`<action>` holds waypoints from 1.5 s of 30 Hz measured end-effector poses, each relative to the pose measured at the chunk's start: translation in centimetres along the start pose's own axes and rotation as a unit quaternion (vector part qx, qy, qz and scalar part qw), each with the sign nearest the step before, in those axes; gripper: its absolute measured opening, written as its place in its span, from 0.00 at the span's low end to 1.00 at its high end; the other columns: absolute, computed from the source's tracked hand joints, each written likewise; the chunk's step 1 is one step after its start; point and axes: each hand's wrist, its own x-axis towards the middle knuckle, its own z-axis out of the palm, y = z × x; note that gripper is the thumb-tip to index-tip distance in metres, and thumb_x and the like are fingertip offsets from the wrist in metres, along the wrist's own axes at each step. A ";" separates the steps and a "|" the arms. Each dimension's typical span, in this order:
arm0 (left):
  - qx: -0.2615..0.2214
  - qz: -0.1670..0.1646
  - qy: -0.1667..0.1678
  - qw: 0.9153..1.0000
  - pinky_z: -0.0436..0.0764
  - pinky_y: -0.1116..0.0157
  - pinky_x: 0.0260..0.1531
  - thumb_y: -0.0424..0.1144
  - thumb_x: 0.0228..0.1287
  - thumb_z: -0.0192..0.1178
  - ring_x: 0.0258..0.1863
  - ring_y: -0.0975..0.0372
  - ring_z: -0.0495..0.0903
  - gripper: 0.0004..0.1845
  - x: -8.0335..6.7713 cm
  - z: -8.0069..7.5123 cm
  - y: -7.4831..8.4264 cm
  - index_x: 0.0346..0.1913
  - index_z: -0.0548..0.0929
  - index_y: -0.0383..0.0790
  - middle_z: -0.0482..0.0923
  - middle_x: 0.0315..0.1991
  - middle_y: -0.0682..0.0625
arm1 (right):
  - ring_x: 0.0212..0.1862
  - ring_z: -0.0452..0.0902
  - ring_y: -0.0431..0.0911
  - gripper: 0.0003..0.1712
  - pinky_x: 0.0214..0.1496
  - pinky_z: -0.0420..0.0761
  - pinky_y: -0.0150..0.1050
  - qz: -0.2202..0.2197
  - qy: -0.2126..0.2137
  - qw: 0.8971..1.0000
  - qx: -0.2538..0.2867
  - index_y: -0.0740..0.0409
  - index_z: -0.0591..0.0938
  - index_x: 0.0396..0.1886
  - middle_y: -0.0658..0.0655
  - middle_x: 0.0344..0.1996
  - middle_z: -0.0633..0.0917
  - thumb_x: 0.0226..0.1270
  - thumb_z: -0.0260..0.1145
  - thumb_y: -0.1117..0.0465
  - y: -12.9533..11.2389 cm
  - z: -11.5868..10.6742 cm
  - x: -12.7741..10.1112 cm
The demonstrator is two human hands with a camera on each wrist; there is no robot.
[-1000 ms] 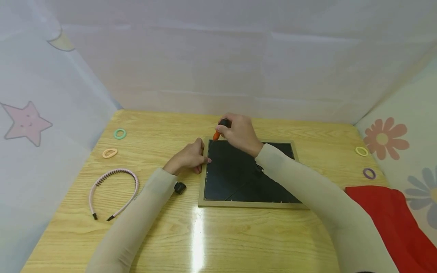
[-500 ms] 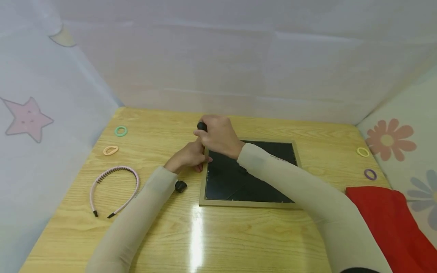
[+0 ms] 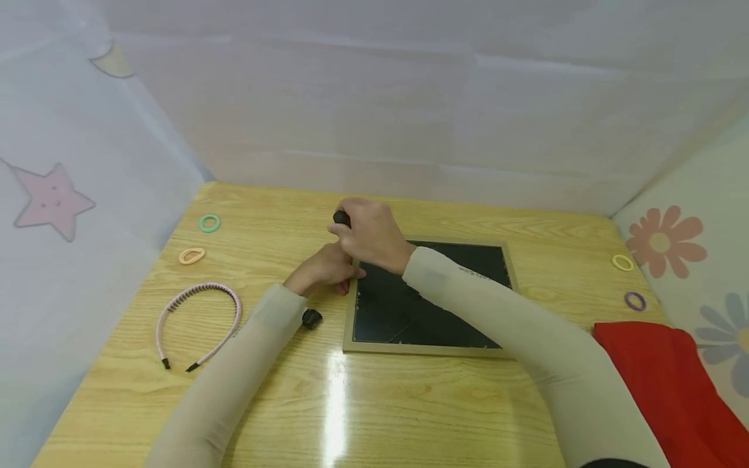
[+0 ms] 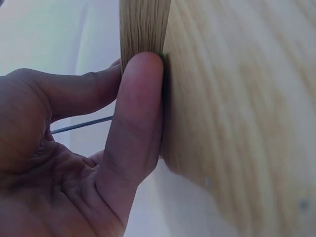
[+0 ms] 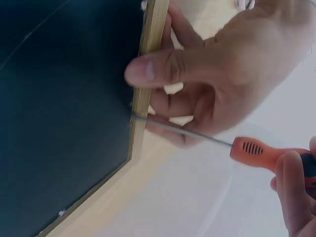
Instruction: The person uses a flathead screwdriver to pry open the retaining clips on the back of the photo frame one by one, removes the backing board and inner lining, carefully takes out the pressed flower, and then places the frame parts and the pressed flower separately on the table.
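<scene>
A wood-rimmed picture frame (image 3: 350, 325) lies back up on the table, its black backing (image 5: 64, 108) showing. My left hand (image 3: 322, 270) pinches the frame's left edge, thumb (image 5: 148, 71) on the rim and fingers curled under it. In the left wrist view that thumb (image 4: 140, 98) presses against the wood (image 4: 222, 98). My right hand (image 3: 371, 237) grips a screwdriver (image 5: 256, 150) with an orange and black handle. Its metal shaft (image 5: 182, 129) crosses under my left thumb, and the tip meets the rim's inner side. In the head view only the black handle end (image 3: 341, 218) shows.
A small black piece (image 3: 311, 318) lies left of the frame. A pink headband (image 3: 199, 322), a green hair tie (image 3: 209, 223) and a peach one (image 3: 192, 255) sit at the left. Yellow (image 3: 622, 262) and purple (image 3: 634, 300) ties and a red cloth (image 3: 673, 383) lie at the right. White walls enclose the table.
My right hand has carried the screwdriver from the frame's far left corner down to its left edge, beside my left hand. The left hand has stayed on the edge.
</scene>
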 end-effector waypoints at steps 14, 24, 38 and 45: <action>-0.028 -0.053 0.033 0.998 0.87 0.62 0.20 0.39 0.67 0.67 0.15 0.58 0.83 0.26 0.5 0.8 0.9 0.59 0.64 0.35 0.81 0.30 0.41 | 0.32 0.85 0.45 0.13 0.31 0.82 0.35 0.138 0.032 0.981 0.132 0.53 0.86 0.47 0.52 0.33 0.89 0.69 0.70 0.51 6.0 -3.3 -2.1; 0.127 -0.036 0.107 0.985 0.82 0.63 0.28 0.51 0.67 0.66 0.27 0.58 0.81 0.31 0.7 -0.4 1.5 0.63 0.72 0.32 0.84 0.38 0.43 | 0.36 0.86 0.42 0.16 0.41 0.88 0.33 0.265 0.096 0.916 0.286 0.56 0.86 0.51 0.55 0.40 0.89 0.69 0.71 0.53 10.9 -5.6 -7.0; 0.182 0.065 0.054 0.980 0.85 0.55 0.54 0.37 0.71 0.59 0.48 0.55 0.83 0.14 7.2 -1.8 3.4 0.56 0.85 0.39 0.84 0.54 0.44 | 0.37 0.88 0.39 0.13 0.50 0.89 0.34 0.293 0.094 0.795 0.523 0.62 0.82 0.51 0.53 0.45 0.84 0.70 0.68 0.63 14.4 -6.9 -10.7; 0.191 0.056 0.061 0.978 0.87 0.54 0.52 0.39 0.68 0.63 0.47 0.55 0.86 0.10 6.1 -2.5 1.4 0.48 0.89 0.43 0.87 0.50 0.47 | 0.44 0.88 0.42 0.18 0.53 0.88 0.34 0.286 0.086 0.773 0.560 0.67 0.77 0.56 0.57 0.52 0.77 0.70 0.68 0.67 14.6 -7.1 -12.7</action>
